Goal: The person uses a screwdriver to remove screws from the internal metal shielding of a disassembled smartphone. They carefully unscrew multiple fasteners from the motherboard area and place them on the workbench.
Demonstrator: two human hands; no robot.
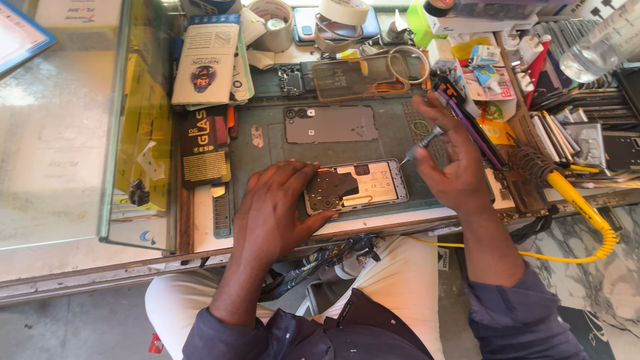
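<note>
Knees in pale trousers point(393, 280) and dark blue sleeves fill the bottom of the head view, tucked under the wooden bench edge. Landmark for everything below: the opened phone point(355, 187), lying flat, back off, dark boards and a pale battery exposed, on the grey-green work mat point(267, 150) near the bench's front edge.

Left hand point(277, 210): palm down, pressed on the mat at the phone's left end. Fingers spread apart, fingertips on or at the phone's left edge, thumb along its lower left corner. Pinning it, not gripping.

Right hand point(453, 157): raised just right of the phone. Thumb and fingers pinched together on a small screwdriver point(421, 143); its tip points down-left and sits at the phone's upper right corner. Contact with the phone cannot be told.

Behind the phone, on the same mat: a grey back cover point(331, 124), lying flat with its camera holes at the left end. Farther behind that, a clear phone case point(353, 77) with a wire loop on it. Tape rolls point(277, 23) well behind, at the bench's back.

Left of the phone: black and orange packet point(203, 147), then a glass counter panel point(127, 120).

Right of the phone: yellow coiled cable point(587, 213) running off the bench, and trays of small parts point(567, 127).
</note>
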